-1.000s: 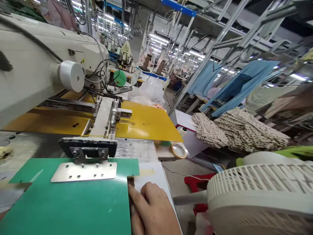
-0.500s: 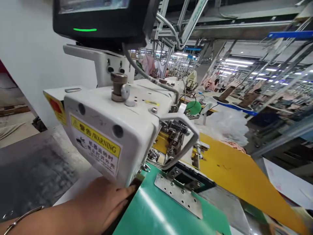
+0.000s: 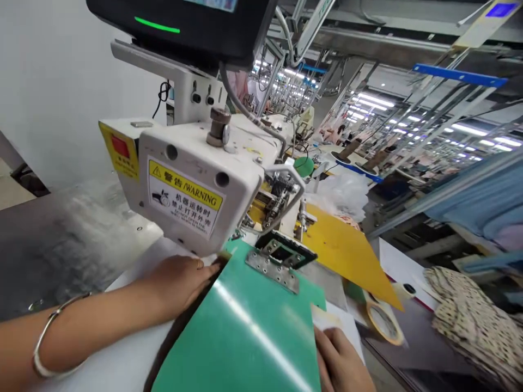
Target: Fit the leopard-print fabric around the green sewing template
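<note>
Green template (image 3: pixel 245 332), long axis toward machine head (image 3: pixel 192 185), prob. flat btwn hands.

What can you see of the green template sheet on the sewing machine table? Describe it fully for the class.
The green template sheet is a flat, glossy panel that looks like rigid plastic, with a streak of light across it. It lies on the white table, its far end under the sewing machine head. A perforated metal plate is fixed to that end, joined to a black frame. The left hand presses at its left edge, the right hand rests at its right edge.
</note>
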Available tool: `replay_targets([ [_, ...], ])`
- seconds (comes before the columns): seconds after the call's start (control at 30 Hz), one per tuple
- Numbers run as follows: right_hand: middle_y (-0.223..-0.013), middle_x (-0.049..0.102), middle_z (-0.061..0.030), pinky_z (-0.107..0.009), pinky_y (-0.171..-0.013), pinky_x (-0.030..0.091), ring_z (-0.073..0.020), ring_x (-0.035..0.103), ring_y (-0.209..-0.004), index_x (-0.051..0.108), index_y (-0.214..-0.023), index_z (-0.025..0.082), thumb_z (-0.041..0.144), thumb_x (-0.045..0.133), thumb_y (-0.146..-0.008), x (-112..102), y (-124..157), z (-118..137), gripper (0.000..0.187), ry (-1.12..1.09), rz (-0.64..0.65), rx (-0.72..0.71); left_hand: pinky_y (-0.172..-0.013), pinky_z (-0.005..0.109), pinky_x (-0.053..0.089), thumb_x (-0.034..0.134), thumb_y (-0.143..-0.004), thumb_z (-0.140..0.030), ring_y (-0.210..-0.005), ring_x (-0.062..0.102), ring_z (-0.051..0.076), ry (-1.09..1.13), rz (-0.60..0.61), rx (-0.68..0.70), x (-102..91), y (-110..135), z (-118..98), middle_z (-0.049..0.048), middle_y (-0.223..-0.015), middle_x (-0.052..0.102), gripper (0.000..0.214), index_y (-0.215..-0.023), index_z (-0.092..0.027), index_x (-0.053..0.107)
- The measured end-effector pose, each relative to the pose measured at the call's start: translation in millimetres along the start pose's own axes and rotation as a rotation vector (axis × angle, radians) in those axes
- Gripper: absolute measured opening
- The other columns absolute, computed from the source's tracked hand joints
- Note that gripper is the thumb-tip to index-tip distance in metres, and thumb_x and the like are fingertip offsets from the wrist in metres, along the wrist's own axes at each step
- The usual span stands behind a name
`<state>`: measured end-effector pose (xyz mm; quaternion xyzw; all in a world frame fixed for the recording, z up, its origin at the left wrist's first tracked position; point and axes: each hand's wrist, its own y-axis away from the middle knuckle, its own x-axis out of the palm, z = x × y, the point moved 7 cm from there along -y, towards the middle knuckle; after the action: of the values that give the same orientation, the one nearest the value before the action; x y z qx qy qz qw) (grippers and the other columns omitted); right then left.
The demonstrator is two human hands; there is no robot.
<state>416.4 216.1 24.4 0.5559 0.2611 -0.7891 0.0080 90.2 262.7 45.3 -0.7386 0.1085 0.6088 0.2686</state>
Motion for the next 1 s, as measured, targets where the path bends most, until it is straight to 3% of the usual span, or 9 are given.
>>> replay_targets([
  [0.03,-0.083,0.057,-0.0032,-0.031,-0.06,0.053,-0.0202,0.063,-0.072,0.067,-0.123,0.033,0.043,0.044,-0.102,-4,-2,5,0.033,0.0,0.019,-0.007,-0.062,0.033,0.045,0.046,-0.098,-0.028,-0.075,0.07,0.026,0.011,0.028,-0.003,-3.0,0,-1,0.006,-0.084,0.074,0.041,-0.136,-0.025,0.061],
  [0.27,-0.087,0.064,-0.0057,-0.033,-0.069,0.05,-0.0214,0.064,-0.079,0.068,-0.114,0.018,0.036,0.044,-0.099,-23,-1,20,0.034,-0.087,-0.174,0.066,-0.07,0.033,0.047,0.036,-0.104,-0.027,-0.087,0.069,0.025,0.089,0.116,0.009,-29.3,8,-12,0.0084,-0.1,0.073,0.045,-0.146,-0.025,0.051],
  [0.47,-0.093,0.07,-0.0082,-0.035,-0.073,0.049,-0.0231,0.066,-0.083,0.066,-0.095,0.019,0.031,0.044,-0.093,-29,2,23,0.025,-0.105,-0.267,0.097,-0.089,0.038,0.049,0.037,-0.101,-0.025,-0.102,0.066,0.026,0.117,0.127,0.039,-57.7,48,-18,0.0089,-0.111,0.068,0.042,-0.135,-0.024,0.062],
  [0.6,-0.091,0.069,-0.0074,-0.035,-0.075,0.048,-0.0227,0.065,-0.081,0.067,-0.093,0.02,0.03,0.046,-0.091,-29,2,25,0.024,-0.126,-0.262,0.103,-0.09,0.036,0.051,0.038,-0.1,-0.035,-0.104,0.065,0.023,0.159,0.155,0.042,-44.3,85,-20,0.0073,-0.112,0.066,0.042,-0.135,-0.028,0.062],
  [0.73,-0.088,0.068,-0.0051,-0.031,-0.071,0.047,-0.0204,0.063,-0.077,0.07,-0.097,0.021,0.03,0.05,-0.091,-28,2,27,0.023,-0.114,-0.235,0.125,-0.101,0.043,0.045,0.037,-0.1,-0.044,-0.119,0.058,0.027,0.143,0.01,0.005,-27.5,109,-18,0.0085,-0.127,0.062,0.044,-0.131,-0.031,0.066],
  [0.83,-0.085,0.066,-0.0034,-0.029,-0.069,0.046,-0.0185,0.061,-0.074,0.071,-0.098,0.022,0.028,0.053,-0.09,-27,1,26,0.021,-0.091,-0.218,0.134,-0.102,0.048,0.044,0.039,-0.098,-0.046,-0.123,0.056,0.029,0.072,-0.017,0.011,-11.9,113,-9,0.0069,-0.133,0.062,0.042,-0.129,-0.038,0.067],
  [1.0,-0.084,0.063,-0.0019,-0.028,-0.07,0.045,-0.0179,0.059,-0.074,0.071,-0.1,0.022,0.025,0.058,-0.088,-26,0,24,0.019,-0.08,-0.209,0.133,-0.104,0.046,0.045,0.044,-0.095,-0.052,-0.127,0.056,0.026,0.009,0.03,0.031,9.0,109,14,0.0013,-0.139,0.06,0.042,-0.133,-0.046,0.062],
])
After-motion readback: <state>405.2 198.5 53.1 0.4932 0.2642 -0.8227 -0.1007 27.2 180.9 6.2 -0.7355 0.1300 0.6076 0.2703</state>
